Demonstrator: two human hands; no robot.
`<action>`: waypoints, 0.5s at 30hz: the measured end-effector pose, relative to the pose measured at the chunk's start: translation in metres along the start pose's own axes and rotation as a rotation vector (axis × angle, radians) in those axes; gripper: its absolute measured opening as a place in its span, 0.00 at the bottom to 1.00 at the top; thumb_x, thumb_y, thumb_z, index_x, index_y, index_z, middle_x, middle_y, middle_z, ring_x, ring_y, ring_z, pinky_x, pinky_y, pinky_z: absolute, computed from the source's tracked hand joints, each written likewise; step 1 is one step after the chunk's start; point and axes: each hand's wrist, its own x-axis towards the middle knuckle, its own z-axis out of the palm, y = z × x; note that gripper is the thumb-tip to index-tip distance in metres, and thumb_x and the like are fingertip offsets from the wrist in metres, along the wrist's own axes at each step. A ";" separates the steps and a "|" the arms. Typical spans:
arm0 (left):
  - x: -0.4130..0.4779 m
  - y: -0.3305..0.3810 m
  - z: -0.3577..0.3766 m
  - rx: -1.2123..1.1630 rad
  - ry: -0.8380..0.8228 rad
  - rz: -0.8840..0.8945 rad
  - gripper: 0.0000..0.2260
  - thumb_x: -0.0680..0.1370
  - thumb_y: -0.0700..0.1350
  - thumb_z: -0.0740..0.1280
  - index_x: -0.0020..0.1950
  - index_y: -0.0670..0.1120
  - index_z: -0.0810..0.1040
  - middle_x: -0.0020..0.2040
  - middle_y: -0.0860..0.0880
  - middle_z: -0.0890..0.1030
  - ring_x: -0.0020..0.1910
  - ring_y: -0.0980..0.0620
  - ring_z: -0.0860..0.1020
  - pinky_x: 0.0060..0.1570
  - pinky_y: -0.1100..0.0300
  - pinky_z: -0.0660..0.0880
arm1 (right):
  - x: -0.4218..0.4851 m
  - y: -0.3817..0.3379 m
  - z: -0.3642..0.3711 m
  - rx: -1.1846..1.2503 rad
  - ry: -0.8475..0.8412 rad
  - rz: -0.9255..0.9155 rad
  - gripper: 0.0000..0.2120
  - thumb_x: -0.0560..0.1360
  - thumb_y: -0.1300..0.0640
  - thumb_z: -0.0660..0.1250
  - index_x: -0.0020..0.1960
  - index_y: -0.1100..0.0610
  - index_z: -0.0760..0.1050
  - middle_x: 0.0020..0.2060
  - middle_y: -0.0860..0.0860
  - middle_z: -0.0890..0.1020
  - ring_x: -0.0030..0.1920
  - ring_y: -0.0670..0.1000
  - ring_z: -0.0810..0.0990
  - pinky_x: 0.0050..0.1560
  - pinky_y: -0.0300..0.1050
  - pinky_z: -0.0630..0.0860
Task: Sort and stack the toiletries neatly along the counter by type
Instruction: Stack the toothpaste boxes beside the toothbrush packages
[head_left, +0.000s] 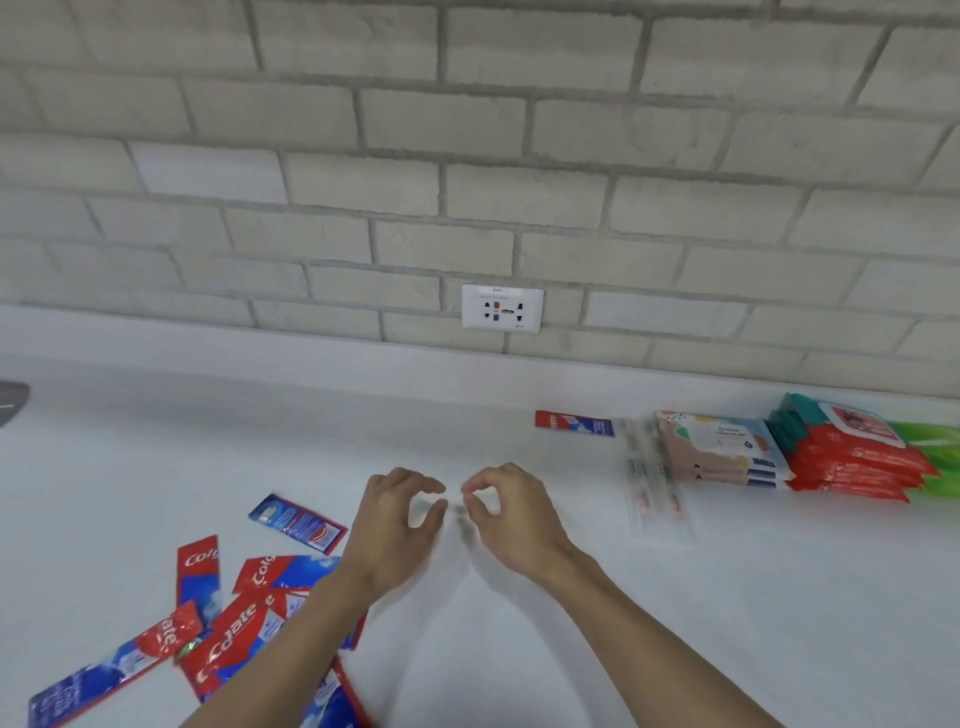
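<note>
We judge the toothpaste sachets (228, 639) light, limp and slick; best pinched at a flat edge. Left hand (400, 519) and right hand (511, 514) are curled; we cannot tell whether either holds anything.

Desk (675, 623): white, smooth, low sheen, looks like solid surface or laminate. Brick wall (467, 130): off-white, rough, matt, recessed grey joints. Socket plate (502, 307): white glossy plastic. Toothpaste sachets (228, 639): printed foil or plastic film, glossy, creased. Pink wipes packs (722, 447) and red wipes packs (852, 467): soft plastic film, shiny, wrinkled at edges. Clear packets (654, 493): transparent film, blurred.
</note>
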 end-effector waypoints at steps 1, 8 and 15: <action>-0.009 -0.004 -0.005 0.004 0.001 -0.025 0.08 0.76 0.46 0.70 0.54 0.53 0.81 0.52 0.56 0.78 0.55 0.53 0.72 0.53 0.65 0.64 | -0.005 -0.006 0.007 0.016 -0.018 -0.002 0.07 0.78 0.52 0.64 0.54 0.47 0.79 0.54 0.44 0.78 0.58 0.46 0.74 0.56 0.34 0.68; -0.056 -0.040 -0.043 0.075 0.040 -0.147 0.09 0.76 0.48 0.69 0.57 0.53 0.80 0.57 0.55 0.79 0.58 0.55 0.73 0.58 0.64 0.63 | -0.025 -0.047 0.058 0.042 -0.154 -0.059 0.09 0.78 0.51 0.64 0.57 0.48 0.79 0.56 0.45 0.79 0.58 0.45 0.75 0.58 0.36 0.72; -0.066 -0.086 -0.082 0.197 -0.038 -0.318 0.13 0.76 0.52 0.68 0.61 0.55 0.77 0.63 0.52 0.77 0.62 0.51 0.71 0.61 0.58 0.66 | -0.018 -0.071 0.101 -0.009 -0.285 -0.041 0.15 0.78 0.49 0.66 0.63 0.50 0.75 0.62 0.49 0.75 0.62 0.47 0.71 0.59 0.41 0.73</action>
